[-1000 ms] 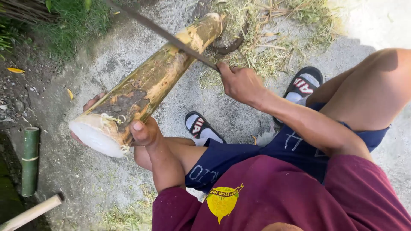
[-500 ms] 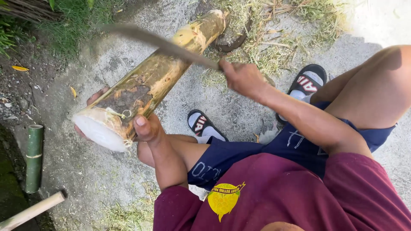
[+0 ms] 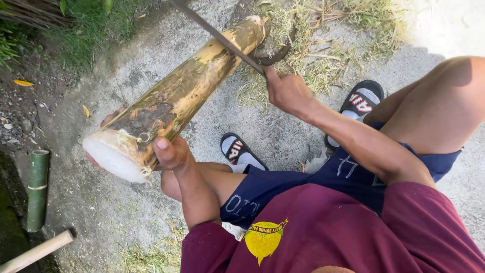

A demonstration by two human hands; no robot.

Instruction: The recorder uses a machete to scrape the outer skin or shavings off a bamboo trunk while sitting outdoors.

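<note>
**Bamboo shoot braced in one hand, blade laid across it with the other**

You are squatting on a rough concrete patch (image 3: 283,136), looking down over your maroon shirt (image 3: 333,232) and dark blue shorts (image 3: 313,182).

Left hand (image 3: 169,154): you are gripping the thick cut end of a large bamboo shoot (image 3: 187,96), thumb pressing over the near side, fingers wrapping underneath and showing past the far edge. The hand is closed on the shoot and is holding that end off the ground.

The shoot is lying at a slant, pale cut face pointing toward the lower left, narrow tip resting on the ground at the upper middle beside a patch of dry grass (image 3: 313,60). Its skin is yellow-green with a dark brown scuffed patch near your left hand.

Right hand (image 3: 288,91): you are clenching the handle of a long thin blade (image 3: 217,35). The blade is running up and to the left, crossing over the upper part of the shoot; whether the edge is touching the skin cannot be told.

Both feet are sitting in black slide sandals (image 3: 358,103), just beside the shoot's right side.

A short green bamboo piece (image 3: 38,189) and a pale pole (image 3: 35,253) are lying well apart at lower left.
</note>
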